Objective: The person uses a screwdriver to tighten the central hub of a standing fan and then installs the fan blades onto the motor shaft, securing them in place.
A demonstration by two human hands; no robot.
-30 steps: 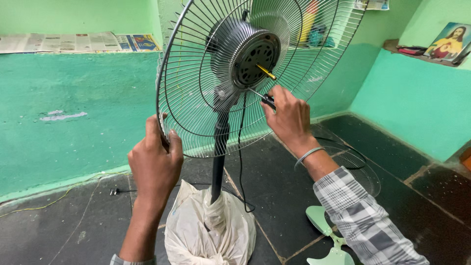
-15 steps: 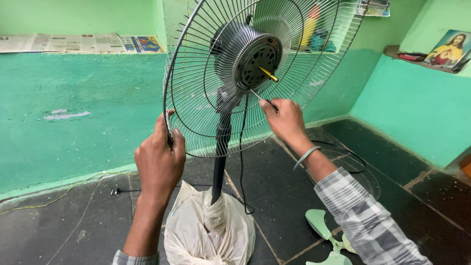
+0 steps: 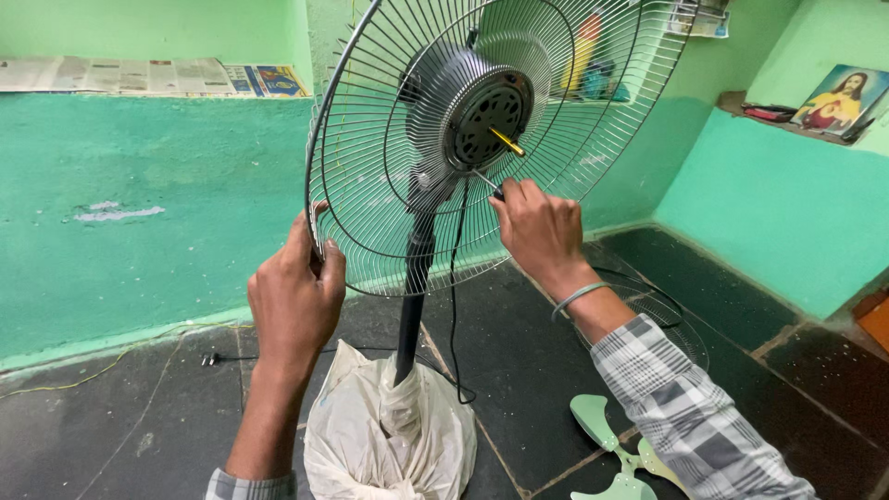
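The right hand (image 3: 542, 231) is gripping a screwdriver (image 3: 489, 185), fingers closed round its dark handle, with the thin shaft running up and to the left from the fist to the lower edge of the motor housing (image 3: 477, 106). The tip is meeting the housing just below the brass spindle (image 3: 506, 142), which is projecting toward the camera. The left hand (image 3: 296, 296) is clamping the lower left rim of the rear wire guard (image 3: 370, 222), fingers wrapped round the outer ring. The motor face is lying above and between both hands; the right hand is plainly the nearer. The fan is standing on a black pole (image 3: 410, 306) whose base is wrapped in a white plastic bag (image 3: 389, 435) on the dark floor (image 3: 519, 370). A green fan blade (image 3: 616, 449) and a second guard (image 3: 662, 315) are lying on the floor near the right forearm.

Against the frame a second ago, the right hand is sitting closer in, hiding most of the handle, and the guard is appearing slightly shifted in view; the left hand's grip is unchanged
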